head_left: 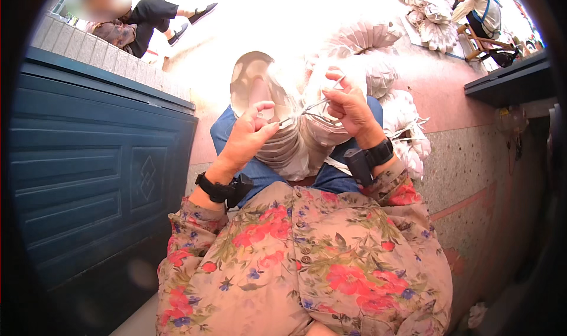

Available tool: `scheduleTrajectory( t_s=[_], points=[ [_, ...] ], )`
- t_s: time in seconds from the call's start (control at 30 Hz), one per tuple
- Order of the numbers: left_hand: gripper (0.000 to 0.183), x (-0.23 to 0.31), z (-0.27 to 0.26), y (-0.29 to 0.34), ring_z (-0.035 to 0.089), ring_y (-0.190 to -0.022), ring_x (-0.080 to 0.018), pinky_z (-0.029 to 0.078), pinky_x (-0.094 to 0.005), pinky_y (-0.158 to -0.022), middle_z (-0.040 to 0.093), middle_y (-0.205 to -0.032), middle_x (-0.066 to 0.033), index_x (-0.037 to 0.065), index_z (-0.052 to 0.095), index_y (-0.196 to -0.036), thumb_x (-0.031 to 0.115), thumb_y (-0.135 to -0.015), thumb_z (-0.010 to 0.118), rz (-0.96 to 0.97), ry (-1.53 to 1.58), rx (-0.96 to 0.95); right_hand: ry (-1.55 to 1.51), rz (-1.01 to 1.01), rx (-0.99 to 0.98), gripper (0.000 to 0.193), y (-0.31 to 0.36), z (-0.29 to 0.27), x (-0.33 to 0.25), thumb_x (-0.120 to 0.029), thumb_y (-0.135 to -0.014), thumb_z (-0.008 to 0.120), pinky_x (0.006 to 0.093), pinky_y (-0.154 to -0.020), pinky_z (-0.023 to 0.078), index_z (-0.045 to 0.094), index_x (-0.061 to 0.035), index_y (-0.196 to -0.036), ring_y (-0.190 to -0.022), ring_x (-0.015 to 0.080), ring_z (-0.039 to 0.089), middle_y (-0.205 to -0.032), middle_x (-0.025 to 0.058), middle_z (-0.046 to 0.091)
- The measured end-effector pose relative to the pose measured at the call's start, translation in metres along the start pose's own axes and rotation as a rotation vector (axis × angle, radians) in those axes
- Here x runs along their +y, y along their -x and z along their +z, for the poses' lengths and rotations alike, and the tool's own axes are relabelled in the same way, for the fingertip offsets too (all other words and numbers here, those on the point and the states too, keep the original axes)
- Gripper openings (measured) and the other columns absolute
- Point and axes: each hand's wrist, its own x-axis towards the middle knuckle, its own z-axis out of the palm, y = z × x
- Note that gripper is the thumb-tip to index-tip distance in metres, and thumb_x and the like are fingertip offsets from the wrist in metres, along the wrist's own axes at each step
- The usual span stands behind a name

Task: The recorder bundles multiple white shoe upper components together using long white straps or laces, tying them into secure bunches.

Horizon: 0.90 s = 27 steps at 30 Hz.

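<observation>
A bundle of stacked whitish cloth pieces [280, 153] rests between my knees, its edges gathered in many folds. A thin greyish cord [311, 115] crosses its middle, with a loop or knot there. My left hand [251, 132] pinches one part of the cord between thumb and fingers, at the bundle's left. On the right and a little higher, my right hand [349, 108] has its fingers closed on another part, and a loose end sticks up past them. A flat, rounded pale piece [248, 82] stands out at the bundle's far left.
More whitish bundles [407, 126] lie beside my right knee, one tied with cord. A dark blue panelled door [94, 158] stands at left, a dark ledge [508, 79] at right. Two people sit farther off, one near a cloth heap [434, 17]. Bright light washes out the far ground.
</observation>
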Motion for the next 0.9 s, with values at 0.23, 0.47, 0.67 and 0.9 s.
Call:
scheduleTrajectory(
  t_s=[0.23,0.47,0.67,0.9],
  points=[
    [0.025,0.001,-0.011,-0.002,0.043,-0.059,-0.0006,0.032,-0.0149,-0.054,0.048,-0.064,0.0065,0.000,0.049,-0.104,0.009,-0.081,0.055,-0.131,0.258,-0.017,0.158,0.044,-0.011,0.033,0.005,0.006,-0.004,-0.007,-0.077,0.057,0.0178,-0.037,0.024,0.041,-0.0034,-0.106,-0.040,0.0038,0.031,-0.056,-0.0038,0.039],
    [0.018,0.004,-0.005,-0.007,0.048,-0.068,-0.0020,0.039,-0.0165,-0.063,0.056,-0.074,0.0030,0.000,0.056,-0.095,0.011,-0.081,0.056,-0.082,0.144,-0.066,0.275,0.139,-0.243,0.041,0.018,0.016,-0.018,-0.011,-0.080,0.055,0.0155,-0.038,0.028,0.038,-0.0020,-0.117,-0.045,0.0016,0.036,-0.061,-0.0042,0.045],
    [0.038,-0.044,-0.063,-0.067,0.047,-0.083,-0.0084,0.039,-0.0229,-0.072,0.053,-0.095,-0.0037,0.000,0.050,-0.110,0.017,-0.078,0.059,-0.045,0.023,0.349,0.357,-0.030,-0.063,0.036,0.047,-0.004,-0.045,-0.010,-0.080,0.055,0.0158,-0.039,0.028,0.044,-0.0033,-0.114,-0.042,0.0016,0.035,-0.058,-0.0047,0.045],
    [0.020,-0.081,-0.080,-0.121,0.056,-0.065,-0.0333,0.045,-0.0384,-0.059,0.057,-0.065,-0.0168,0.007,0.059,-0.077,0.026,-0.077,0.055,0.077,-0.641,0.448,0.391,-0.039,0.056,0.020,0.070,-0.016,-0.037,-0.007,-0.081,0.053,0.0164,-0.043,0.035,0.054,-0.0003,-0.100,-0.050,0.0046,0.045,-0.065,0.0014,0.052]
  ],
)
